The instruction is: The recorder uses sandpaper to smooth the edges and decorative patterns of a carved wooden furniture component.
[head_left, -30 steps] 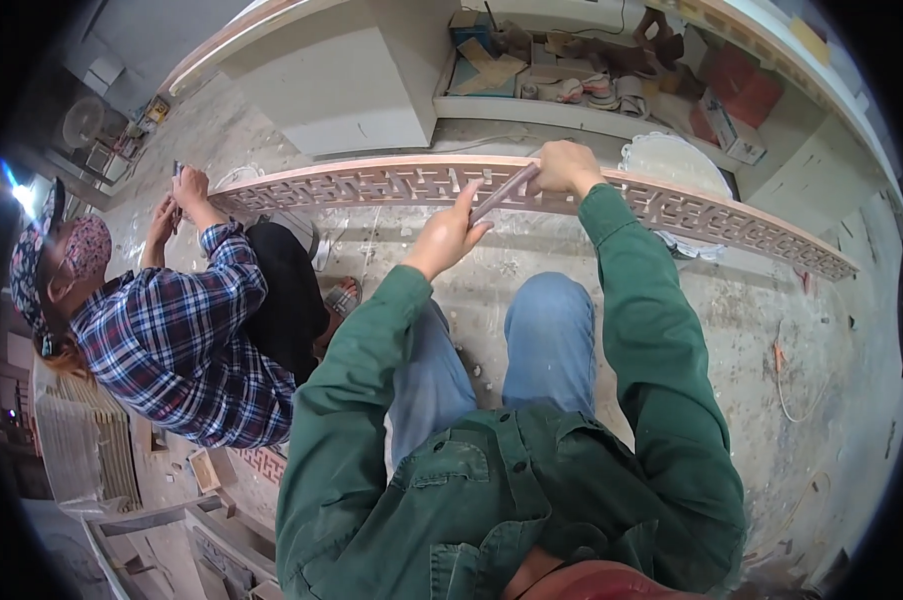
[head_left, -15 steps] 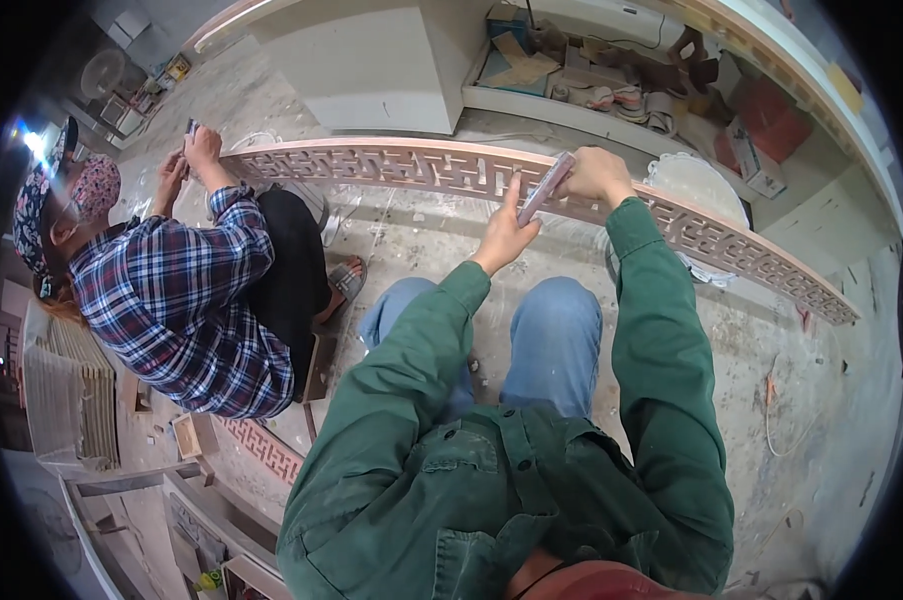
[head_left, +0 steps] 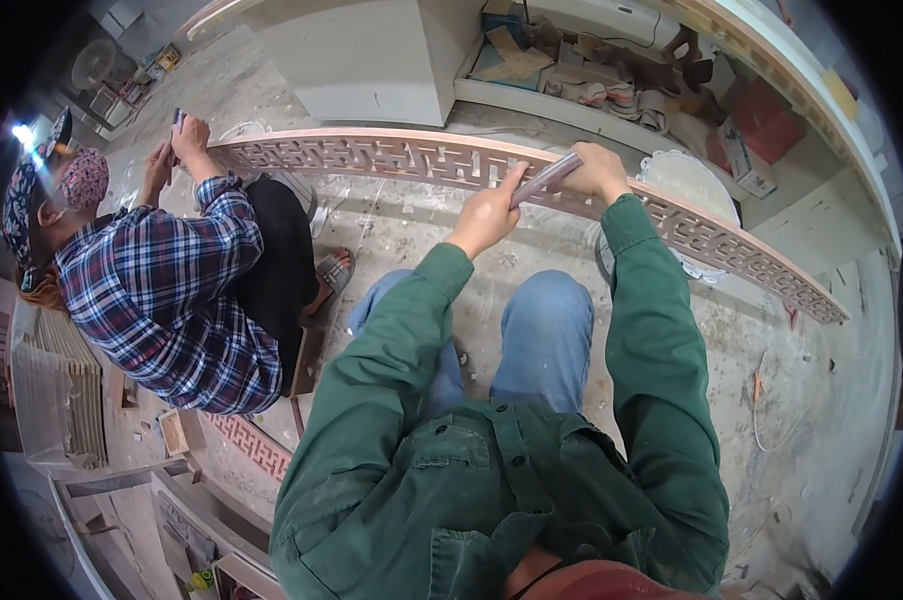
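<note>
A long pinkish wooden fretwork panel (head_left: 411,162), cut through with a geometric pattern, stretches across in front of my knees. Over its right half, a slim greyish-pink bar (head_left: 546,180) lies slantwise; its exact kind is unclear. My right hand (head_left: 596,172) is closed round the bar's far end, at the panel's upper edge. At the near end, my left hand (head_left: 486,215) pinches it between thumb and fingers, with a finger reaching up over the fretwork. The underside of the bar, where it meets the panel, is hidden.
Left of me a person in a plaid shirt (head_left: 166,285) crouches at the panel's left end, holding a small tool. A round white stool (head_left: 686,180) stands under the right part. Beyond is a cluttered open cabinet (head_left: 571,85). Another fretwork strip (head_left: 246,445) lies lower left.
The bar has turned to a flatter slant across the panel. My left hand has shifted left with its near end, while my right hand stays nearly in place. The whole view has shifted slightly.
</note>
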Available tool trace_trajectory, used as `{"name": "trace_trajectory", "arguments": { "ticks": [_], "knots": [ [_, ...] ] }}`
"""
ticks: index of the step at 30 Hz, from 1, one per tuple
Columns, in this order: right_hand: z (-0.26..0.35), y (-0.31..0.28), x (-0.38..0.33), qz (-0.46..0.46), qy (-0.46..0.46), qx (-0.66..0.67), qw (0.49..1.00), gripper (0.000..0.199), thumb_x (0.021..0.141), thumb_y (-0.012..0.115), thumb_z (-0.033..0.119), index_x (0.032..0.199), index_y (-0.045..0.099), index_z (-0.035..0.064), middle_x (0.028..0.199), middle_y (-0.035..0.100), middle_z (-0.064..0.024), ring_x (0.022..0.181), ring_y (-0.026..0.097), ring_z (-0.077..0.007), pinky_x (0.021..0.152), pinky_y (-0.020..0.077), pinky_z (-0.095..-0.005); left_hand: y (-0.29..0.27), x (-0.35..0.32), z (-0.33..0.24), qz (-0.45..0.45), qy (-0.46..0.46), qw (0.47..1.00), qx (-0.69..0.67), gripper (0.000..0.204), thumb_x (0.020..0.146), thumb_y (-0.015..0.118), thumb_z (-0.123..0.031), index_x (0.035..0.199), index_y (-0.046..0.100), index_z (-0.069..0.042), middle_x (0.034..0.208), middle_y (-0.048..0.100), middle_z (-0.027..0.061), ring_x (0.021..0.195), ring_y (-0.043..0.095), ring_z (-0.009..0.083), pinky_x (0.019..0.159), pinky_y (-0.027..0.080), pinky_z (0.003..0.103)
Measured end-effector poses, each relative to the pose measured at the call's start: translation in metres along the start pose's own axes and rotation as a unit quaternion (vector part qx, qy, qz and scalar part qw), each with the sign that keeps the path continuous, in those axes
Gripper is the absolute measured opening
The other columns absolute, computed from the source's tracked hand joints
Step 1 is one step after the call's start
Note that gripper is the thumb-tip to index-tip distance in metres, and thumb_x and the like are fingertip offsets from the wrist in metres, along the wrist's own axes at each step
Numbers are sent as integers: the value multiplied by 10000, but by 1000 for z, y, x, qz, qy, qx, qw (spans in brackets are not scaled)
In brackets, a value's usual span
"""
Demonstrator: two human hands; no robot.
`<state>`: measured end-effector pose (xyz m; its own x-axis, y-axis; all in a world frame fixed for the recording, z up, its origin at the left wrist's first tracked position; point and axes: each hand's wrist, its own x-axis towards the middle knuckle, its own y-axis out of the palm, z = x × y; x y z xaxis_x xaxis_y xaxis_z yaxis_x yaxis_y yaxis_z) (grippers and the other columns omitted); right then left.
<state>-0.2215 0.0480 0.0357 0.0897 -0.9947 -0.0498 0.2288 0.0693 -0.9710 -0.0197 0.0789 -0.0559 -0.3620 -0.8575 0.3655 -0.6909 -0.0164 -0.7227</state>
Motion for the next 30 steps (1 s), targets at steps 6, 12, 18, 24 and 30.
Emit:
{"name": "trace_trajectory", "arguments": {
  "ticks": [6, 12, 18, 24, 30],
  "knots": [
    [5, -6, -4, 43, 22, 21, 999, 431, 544, 791, 398, 889, 742, 143, 941, 704, -145, 933, 660, -309, 823, 512, -377, -3, 7, -2, 14, 36, 999, 32, 663, 768, 586, -99, 1395, 381, -165, 800, 638, 231, 738, 627, 411, 656, 485, 509],
    [-8, 11, 16, 14, 25, -29, 999, 449, 560, 790, 398, 902, 740, 112, 949, 702, -155, 920, 661, -328, 816, 514, -391, 35, -56, 2, -46, 43, 991, -118, 665, 793, 602, -103, 1410, 364, -178, 757, 629, 215, 722, 613, 414, 635, 473, 500],
    [-3, -2, 7, 61, 14, -9, 998, 429, 575, 784, 385, 894, 740, 101, 931, 703, -158, 901, 664, -333, 799, 515, -391, 24, -60, 23, 42, -35, 998, -32, 736, 790, 603, -106, 1454, 294, -191, 734, 633, 203, 695, 613, 411, 630, 472, 508],
    [-1, 2, 8, 47, 9, -15, 999, 402, 585, 768, 378, 887, 744, 112, 920, 704, -156, 892, 666, -326, 791, 517, -387, 4, -37, 43, 79, 6, 996, 42, 797, 780, 588, -80, 1474, 215, -199, 710, 629, 202, 670, 613, 409, 609, 472, 510],
    [-5, -1, 8, 66, 24, -10, 997, 413, 582, 766, 384, 892, 745, 112, 922, 703, -160, 894, 666, -329, 795, 516, -392, -4, -21, 43, 105, 25, 989, 105, 768, 769, 603, -64, 1444, 269, -215, 696, 622, 155, 664, 619, 371, 599, 476, 472]
  ]
}}
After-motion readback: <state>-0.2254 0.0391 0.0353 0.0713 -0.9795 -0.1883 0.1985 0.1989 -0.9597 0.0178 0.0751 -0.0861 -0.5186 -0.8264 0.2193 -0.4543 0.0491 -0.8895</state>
